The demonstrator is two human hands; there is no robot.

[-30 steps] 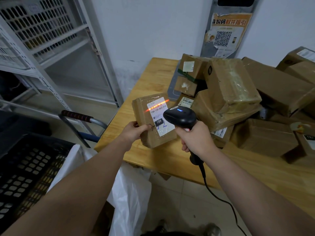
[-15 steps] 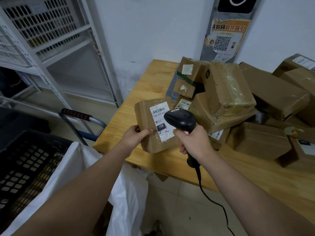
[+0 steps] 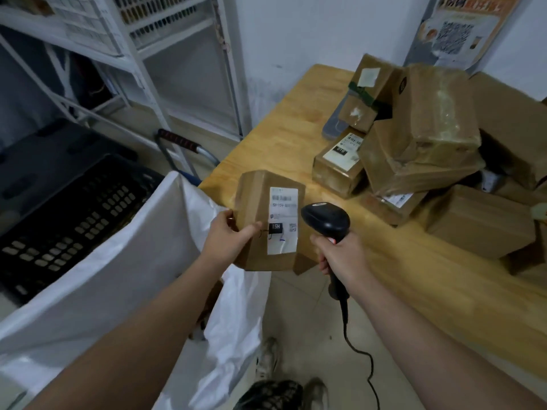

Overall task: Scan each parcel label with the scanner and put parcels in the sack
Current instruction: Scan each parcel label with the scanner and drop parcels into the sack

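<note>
Wooden surface (image 3: 284, 119) piled with boxes; left hand (image 3: 229, 236) pinches the small parcel (image 3: 268, 220) by its edge, looks light and stiff. Right hand (image 3: 340, 255) wraps the scanner (image 3: 325, 221).

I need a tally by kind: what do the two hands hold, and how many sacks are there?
parcel, in left hand: 1
scanner, in right hand: 1
sack: 1
Total: 3
</note>
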